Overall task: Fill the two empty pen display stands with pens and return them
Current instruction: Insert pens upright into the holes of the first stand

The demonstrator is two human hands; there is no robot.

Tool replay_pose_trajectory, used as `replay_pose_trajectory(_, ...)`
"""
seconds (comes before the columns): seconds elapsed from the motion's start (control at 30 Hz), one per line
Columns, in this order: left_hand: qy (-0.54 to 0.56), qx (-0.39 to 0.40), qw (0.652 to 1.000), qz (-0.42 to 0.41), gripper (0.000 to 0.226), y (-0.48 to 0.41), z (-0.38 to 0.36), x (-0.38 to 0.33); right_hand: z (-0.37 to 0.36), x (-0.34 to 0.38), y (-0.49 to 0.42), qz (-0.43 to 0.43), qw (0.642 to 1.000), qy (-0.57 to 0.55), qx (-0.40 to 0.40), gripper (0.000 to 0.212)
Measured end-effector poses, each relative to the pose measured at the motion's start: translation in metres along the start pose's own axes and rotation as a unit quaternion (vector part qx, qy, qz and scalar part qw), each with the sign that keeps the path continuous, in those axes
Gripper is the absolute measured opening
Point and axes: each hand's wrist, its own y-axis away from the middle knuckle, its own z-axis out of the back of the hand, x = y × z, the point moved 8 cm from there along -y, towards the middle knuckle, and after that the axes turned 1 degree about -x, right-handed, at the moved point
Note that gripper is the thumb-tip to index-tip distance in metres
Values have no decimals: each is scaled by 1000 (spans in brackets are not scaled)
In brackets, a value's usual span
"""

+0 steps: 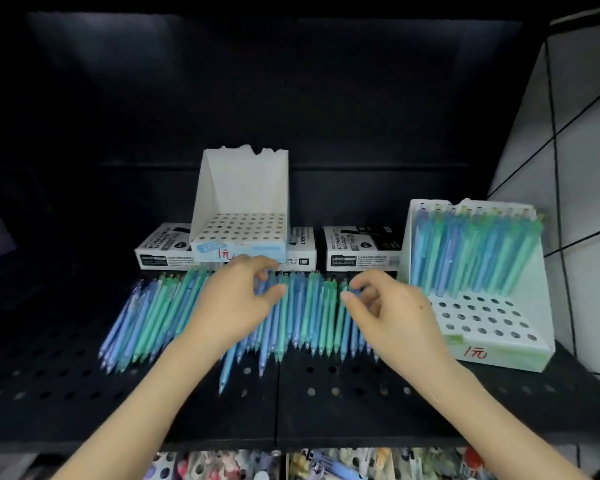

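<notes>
A long row of blue and green pens (305,317) lies loose on the black shelf (326,403). A white display stand (239,216) with all its holes bare sits behind them on marker boxes. At the right a second white stand (499,348) has its back rows filled with pens (471,251) and its front holes bare. My left hand (236,303) hovers over the row with fingers curled, touching pen tops. My right hand (388,313) pinches the top of a pen in the row between thumb and fingers.
White boxes of permanent markers (357,251) line the back of the shelf. One blue pen (227,368) sticks out nearer than the others. A lower shelf with more stationery (326,465) shows at the bottom. A tiled wall (586,168) stands at the right.
</notes>
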Motion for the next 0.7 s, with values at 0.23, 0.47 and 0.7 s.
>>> replay_pose_trajectory(0.23, -92, 56, 990, 95, 66, 9, 1, 46, -68, 17, -30, -2, 992, 86, 96, 55)
replay_pose_trajectory(0.47, -5, 77, 981, 177, 84, 5, -7, 52, -79, 12, -29, -46, 988, 97, 114, 67)
replay_pose_trajectory(0.7, 58, 75, 967, 237, 76, 5, -10, 63, -80, 1, -30, -115, 986, 28, 113, 56)
